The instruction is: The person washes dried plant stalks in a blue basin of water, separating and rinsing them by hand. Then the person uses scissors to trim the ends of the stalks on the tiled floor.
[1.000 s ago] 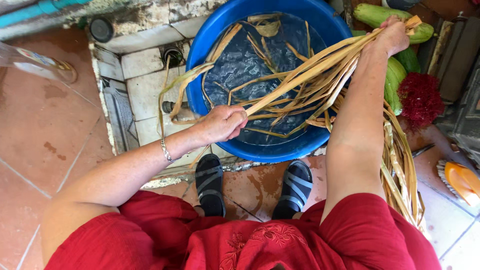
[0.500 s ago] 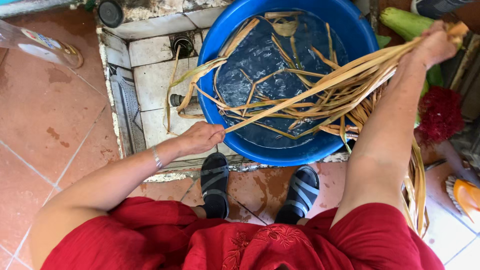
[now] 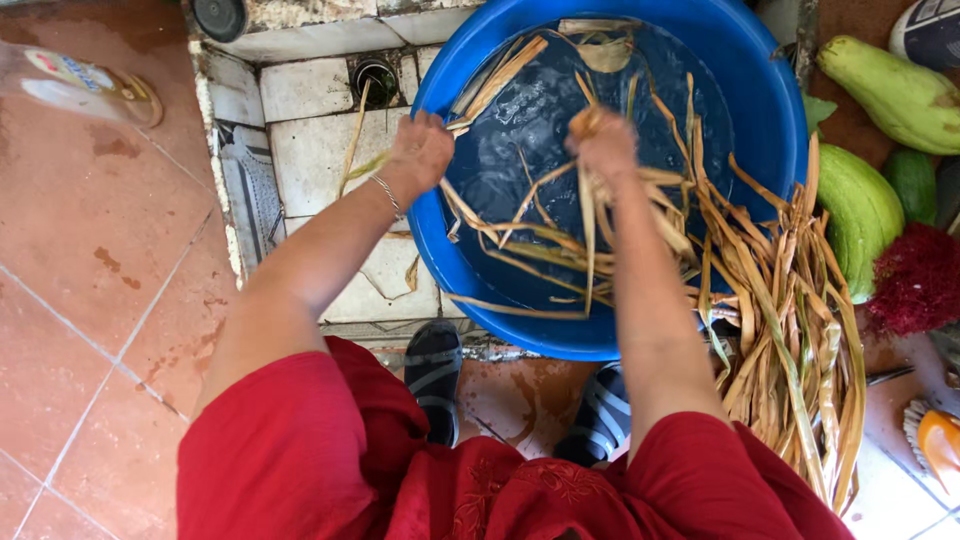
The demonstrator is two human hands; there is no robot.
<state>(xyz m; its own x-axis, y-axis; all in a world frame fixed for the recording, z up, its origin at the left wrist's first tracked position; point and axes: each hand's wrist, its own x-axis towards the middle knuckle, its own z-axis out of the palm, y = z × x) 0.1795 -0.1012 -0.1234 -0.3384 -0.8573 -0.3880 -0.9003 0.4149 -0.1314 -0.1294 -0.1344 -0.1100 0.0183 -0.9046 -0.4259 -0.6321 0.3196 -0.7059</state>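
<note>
- The left hand [image 3: 422, 150] is closed at the left rim of the blue plastic basin [image 3: 770, 110], gripping the ends of a few dried leaf strips [image 3: 560, 245]; one thin strip trails from it over the rim toward the floor drain [image 3: 377, 80].
- The right hand [image 3: 603, 140] is held above the middle of the water [image 3: 540, 130], fist closed around a bunch of the same strips, which hang down and fan out toward the near rim.
- Most of the strips spill over the basin's right and near edges and pile against the person's right side, crowding that rim; the far part of the basin holds open water with only a few loose strips afloat.
- The basin stands on pale tiles [image 3: 310, 110] beside the drain, its near rim just in front of the striped sandals [image 3: 435, 375].
- To the right, close beside the basin, lie green gourds [image 3: 860, 205] and a red tuft-like bunch [image 3: 915, 280], leaving little free room there.
- To the left, terracotta floor tiles [image 3: 90, 250] stretch wide, with a clear plastic bottle [image 3: 80, 85] lying well apart from the basin.
- An orange brush [image 3: 940, 445] sits at the right edge.
</note>
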